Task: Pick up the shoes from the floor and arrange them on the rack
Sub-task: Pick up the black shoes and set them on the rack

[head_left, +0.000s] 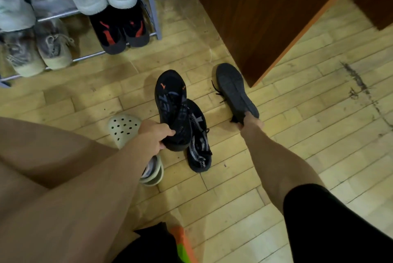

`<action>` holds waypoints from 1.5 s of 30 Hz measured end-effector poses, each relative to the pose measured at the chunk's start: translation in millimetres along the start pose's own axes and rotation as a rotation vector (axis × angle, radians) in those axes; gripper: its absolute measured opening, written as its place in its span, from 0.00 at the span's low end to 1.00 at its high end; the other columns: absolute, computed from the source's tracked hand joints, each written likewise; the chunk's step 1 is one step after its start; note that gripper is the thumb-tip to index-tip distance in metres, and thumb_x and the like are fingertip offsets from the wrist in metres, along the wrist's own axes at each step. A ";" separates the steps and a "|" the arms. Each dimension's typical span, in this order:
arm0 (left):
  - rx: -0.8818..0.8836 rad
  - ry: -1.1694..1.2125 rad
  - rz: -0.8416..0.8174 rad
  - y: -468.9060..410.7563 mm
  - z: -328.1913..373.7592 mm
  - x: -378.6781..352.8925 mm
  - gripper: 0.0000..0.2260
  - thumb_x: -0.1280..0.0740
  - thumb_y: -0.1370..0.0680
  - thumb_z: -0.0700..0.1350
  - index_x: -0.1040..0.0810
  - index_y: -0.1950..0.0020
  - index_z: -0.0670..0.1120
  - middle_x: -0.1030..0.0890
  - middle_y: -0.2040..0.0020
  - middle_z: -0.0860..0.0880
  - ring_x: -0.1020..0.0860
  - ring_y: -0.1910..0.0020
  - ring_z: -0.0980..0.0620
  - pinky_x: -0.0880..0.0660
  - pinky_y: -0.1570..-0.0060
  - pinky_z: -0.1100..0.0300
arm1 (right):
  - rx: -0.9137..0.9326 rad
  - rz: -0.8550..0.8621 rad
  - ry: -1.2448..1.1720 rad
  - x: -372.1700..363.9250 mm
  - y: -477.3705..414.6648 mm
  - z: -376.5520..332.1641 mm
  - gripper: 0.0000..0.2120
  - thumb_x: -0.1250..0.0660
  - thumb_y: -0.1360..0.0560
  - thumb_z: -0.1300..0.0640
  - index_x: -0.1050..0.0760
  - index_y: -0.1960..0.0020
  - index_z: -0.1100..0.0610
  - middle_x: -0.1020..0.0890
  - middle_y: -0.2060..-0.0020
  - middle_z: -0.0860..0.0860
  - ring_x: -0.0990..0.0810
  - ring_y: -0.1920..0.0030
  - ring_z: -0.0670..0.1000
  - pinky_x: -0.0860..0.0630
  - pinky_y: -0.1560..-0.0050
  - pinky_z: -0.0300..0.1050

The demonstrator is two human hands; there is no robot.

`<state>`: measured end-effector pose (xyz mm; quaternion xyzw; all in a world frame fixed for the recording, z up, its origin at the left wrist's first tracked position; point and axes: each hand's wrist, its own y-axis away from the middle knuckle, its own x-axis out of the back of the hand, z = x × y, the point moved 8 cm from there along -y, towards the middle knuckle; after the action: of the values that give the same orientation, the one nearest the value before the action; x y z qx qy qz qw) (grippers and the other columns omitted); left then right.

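Observation:
My left hand grips the heel of a black sneaker with orange marks, its toe pointing away from me. Under it on the floor lies another black sneaker with grey and white pattern. My right hand pinches the heel of a dark grey sneaker, turned so its sole faces up, laces dangling to the left. The metal shoe rack stands at the upper left, with white shoes, beige sneakers and black-and-red shoes on its shelves.
A pale perforated clog lies on the wooden floor beside my left hand, and a grey-green shoe sits partly under my left forearm. A dark brown wooden cabinet stands at the upper right, close to the grey sneaker.

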<state>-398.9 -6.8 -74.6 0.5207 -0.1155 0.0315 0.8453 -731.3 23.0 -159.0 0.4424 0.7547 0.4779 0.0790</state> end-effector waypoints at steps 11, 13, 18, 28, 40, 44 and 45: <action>-0.029 0.071 -0.041 9.3 2.5 -9.5 0.17 0.29 0.27 0.35 0.25 0.39 0.38 0.21 0.41 0.44 0.22 0.45 0.44 0.21 0.58 0.51 | 1.091 -0.037 0.990 -7.5 93.2 13.5 0.21 0.30 0.29 0.58 0.29 0.37 0.55 0.30 0.44 0.53 0.26 0.52 0.53 0.24 0.53 0.48; -0.046 0.071 -0.045 16.7 2.0 -10.5 0.16 0.29 0.26 0.35 0.25 0.39 0.39 0.22 0.42 0.44 0.22 0.48 0.45 0.23 0.63 0.54 | 1.191 -0.169 1.356 -7.8 92.6 44.4 0.23 0.31 0.27 0.57 0.30 0.34 0.52 0.31 0.40 0.54 0.28 0.43 0.55 0.28 0.42 0.48; -0.056 0.030 -0.001 20.0 -7.5 0.3 0.19 0.27 0.28 0.35 0.25 0.39 0.39 0.21 0.39 0.42 0.22 0.42 0.42 0.22 0.56 0.52 | 1.133 -0.208 1.238 5.5 90.1 45.1 0.18 0.35 0.23 0.48 0.24 0.36 0.52 0.29 0.39 0.53 0.31 0.37 0.54 0.35 0.35 0.50; -0.025 0.117 0.049 23.6 -17.3 17.4 0.19 0.28 0.28 0.33 0.25 0.38 0.35 0.22 0.41 0.42 0.23 0.40 0.40 0.21 0.51 0.48 | 0.236 -0.246 0.789 -16.9 45.3 37.0 0.22 0.30 0.25 0.52 0.27 0.39 0.66 0.21 0.45 0.60 0.22 0.46 0.61 0.21 0.43 0.56; -0.014 0.330 -0.008 34.5 2.0 21.3 0.09 0.28 0.30 0.29 0.25 0.60 0.39 0.22 0.55 0.42 0.23 0.54 0.43 0.24 0.65 0.52 | 0.083 -0.598 0.816 -35.5 83.4 12.0 0.20 0.26 0.29 0.67 0.25 0.39 0.69 0.20 0.42 0.63 0.18 0.48 0.63 0.19 0.48 0.61; -0.085 0.360 -0.071 54.2 25.2 25.9 0.11 0.29 0.28 0.30 0.23 0.47 0.36 0.21 0.47 0.44 0.23 0.50 0.45 0.22 0.53 0.50 | 0.289 -0.605 0.755 -44.8 122.9 -25.0 0.22 0.24 0.31 0.64 0.24 0.39 0.68 0.17 0.48 0.61 0.16 0.50 0.61 0.18 0.51 0.58; -0.113 0.345 -0.078 61.4 33.3 30.2 0.14 0.29 0.27 0.31 0.24 0.43 0.37 0.21 0.44 0.45 0.23 0.49 0.45 0.22 0.51 0.49 | 0.329 -0.625 0.737 -47.6 134.4 -33.9 0.23 0.25 0.30 0.64 0.25 0.37 0.68 0.17 0.50 0.60 0.17 0.51 0.61 0.18 0.52 0.57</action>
<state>-385.7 -10.4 0.2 0.4633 0.0499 0.0810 0.8811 -641.7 -14.1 -49.1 0.0040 0.8939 0.4307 -0.1239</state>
